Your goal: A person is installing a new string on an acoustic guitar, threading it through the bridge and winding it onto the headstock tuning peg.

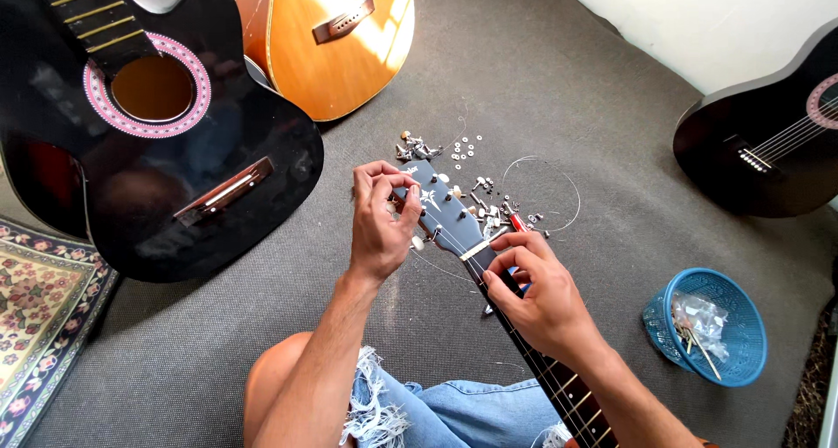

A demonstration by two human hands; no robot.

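Observation:
A black guitar neck (pixel 559 387) runs from my lap up to its dark blue headstock (pixel 445 210). My left hand (pixel 380 221) is at the headstock's left edge, fingertips pinched on a small tuning peg there. My right hand (pixel 537 291) wraps around the neck just below the white nut (pixel 474 250). Loose silver tuning pegs, screws and white washers (pixel 476 173) lie scattered on the grey carpet just beyond the headstock, with a coil of thin guitar string (pixel 541 195).
A black acoustic guitar body (pixel 175 151) with a pink rosette lies at left, an orange one (pixel 332 37) behind it, another black guitar (pixel 768 142) at right. A blue basket (pixel 711 326) holding small bagged parts sits at right. A patterned rug (pixel 44 317) lies at far left.

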